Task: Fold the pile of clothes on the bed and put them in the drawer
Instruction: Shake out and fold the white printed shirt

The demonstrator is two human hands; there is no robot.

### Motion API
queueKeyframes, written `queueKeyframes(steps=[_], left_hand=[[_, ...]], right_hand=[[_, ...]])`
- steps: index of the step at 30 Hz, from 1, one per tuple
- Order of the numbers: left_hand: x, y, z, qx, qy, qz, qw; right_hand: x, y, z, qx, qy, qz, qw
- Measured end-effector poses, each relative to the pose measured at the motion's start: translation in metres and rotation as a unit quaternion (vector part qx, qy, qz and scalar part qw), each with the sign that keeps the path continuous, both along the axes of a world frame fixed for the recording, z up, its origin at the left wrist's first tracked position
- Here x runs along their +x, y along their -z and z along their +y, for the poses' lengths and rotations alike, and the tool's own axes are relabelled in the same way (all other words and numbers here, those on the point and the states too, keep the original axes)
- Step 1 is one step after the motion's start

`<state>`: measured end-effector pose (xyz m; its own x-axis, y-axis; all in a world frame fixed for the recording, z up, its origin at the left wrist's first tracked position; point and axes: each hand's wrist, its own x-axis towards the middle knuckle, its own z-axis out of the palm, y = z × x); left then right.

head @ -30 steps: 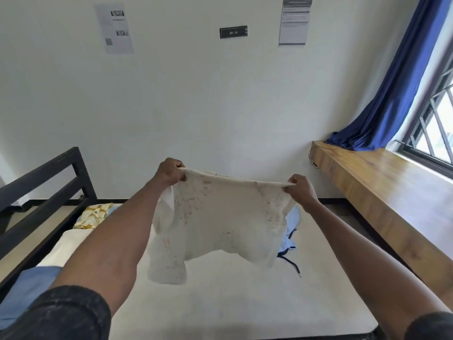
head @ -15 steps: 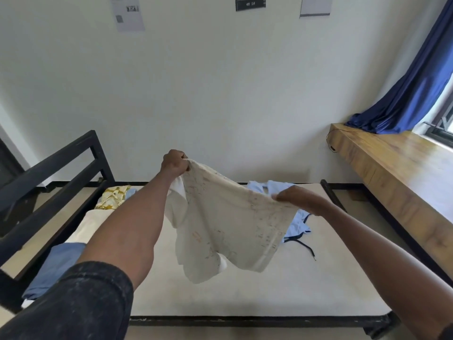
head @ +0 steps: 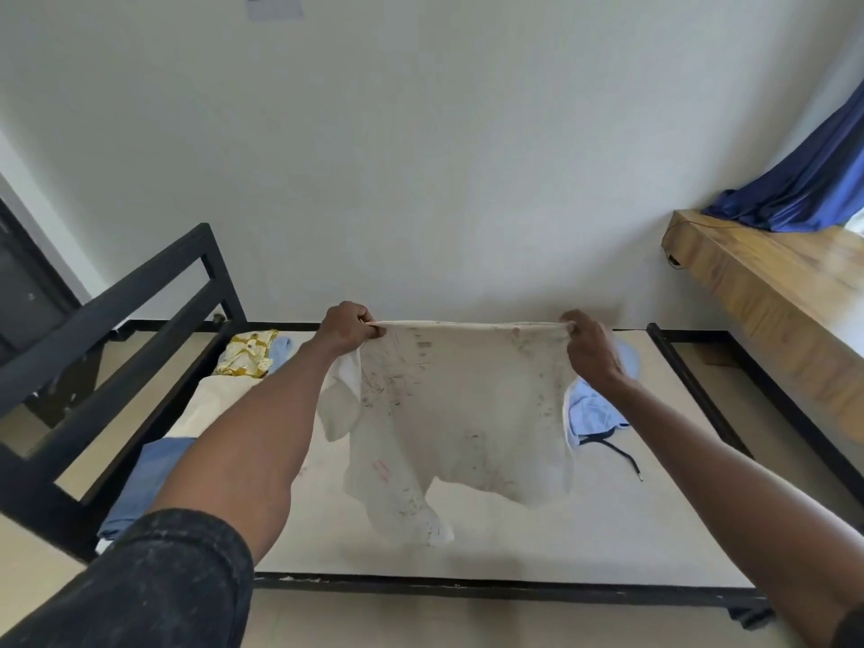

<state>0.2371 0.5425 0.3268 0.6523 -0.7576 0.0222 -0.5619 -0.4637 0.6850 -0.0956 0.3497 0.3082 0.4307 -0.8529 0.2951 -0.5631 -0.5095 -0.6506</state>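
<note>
Here, above a bare bed (head: 467, 544), a cream printed shirt (head: 463, 413) hangs limp, light and soft, stretched between left hand (head: 348, 327) and right hand (head: 590, 348), both pinching its top corners, the best hold.

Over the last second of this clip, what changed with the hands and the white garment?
Half a second ago the right hand had dipped, slanting the white printed cotton garment; it has risen level with the left hand, pulling the top edge taut and flat again. Neither grip was released. The garment still hangs above the cream mattress; the light blue cloth lies unmoved.
</note>
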Motion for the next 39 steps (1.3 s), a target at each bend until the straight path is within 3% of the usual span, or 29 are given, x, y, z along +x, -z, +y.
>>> queueKeyframes(steps=[3,6,8,10,12,15,17,19,21,24,26,28,30,32,34,36,39], left_hand=[[0.014,0.007,-0.005,-0.012,-0.012,-0.018,1.0],[0.036,0.015,-0.015,-0.01,-0.028,-0.025,0.999],[0.048,0.02,-0.021,0.007,-0.016,-0.028,0.999],[0.061,0.023,-0.032,0.03,0.011,-0.026,0.999],[0.074,0.027,-0.044,0.064,0.055,-0.014,0.996],[0.102,0.035,-0.066,0.212,0.12,-0.069,0.967],[0.126,0.047,-0.086,0.294,0.113,-0.111,0.943],[0.151,0.064,-0.114,0.258,0.076,-0.104,0.958],[0.165,0.073,-0.134,0.149,0.019,-0.01,0.989],[0.185,0.08,-0.16,0.06,0.001,0.095,0.994],[0.202,0.08,-0.177,0.133,0.068,0.058,0.987],[0.213,0.069,-0.193,0.296,0.14,-0.031,0.944],[0.226,0.062,-0.212,0.367,0.161,-0.07,0.914],[0.238,0.059,-0.23,0.318,0.125,-0.089,0.935],[0.251,0.059,-0.243,0.199,0.059,-0.036,0.978],[0.263,0.051,-0.252,0.128,0.027,-0.01,0.991],[0.277,0.03,-0.256,0.15,0.039,-0.17,0.973]], right_hand=[[0.02,-0.002,0.004,0.044,-0.005,0.044,0.998],[0.031,-0.005,-0.008,0.025,-0.116,0.2,0.973],[0.037,-0.003,-0.029,0.002,-0.084,0.274,0.958],[0.046,0.0,-0.052,-0.014,0.003,0.242,0.97],[0.06,0.006,-0.076,-0.022,0.011,0.171,0.985],[0.081,0.018,-0.112,0.017,0.0,0.033,0.999],[0.099,0.029,-0.134,0.08,-0.001,-0.021,0.997],[0.121,0.038,-0.157,0.155,-0.013,-0.036,0.987],[0.137,0.041,-0.173,0.211,-0.038,-0.038,0.976],[0.152,0.037,-0.209,0.289,-0.109,0.023,0.951],[0.158,0.039,-0.234,0.292,-0.149,0.116,0.938],[0.168,0.045,-0.259,0.257,-0.156,0.189,0.935],[0.183,0.046,-0.279,0.238,-0.144,0.216,0.936],[0.198,0.045,-0.298,0.233,-0.139,0.214,0.938],[0.209,0.046,-0.316,0.208,-0.122,0.235,0.942],[0.219,0.042,-0.329,0.176,-0.099,0.253,0.946],[0.232,0.03,-0.338,0.081,-0.039,0.246,0.965]])
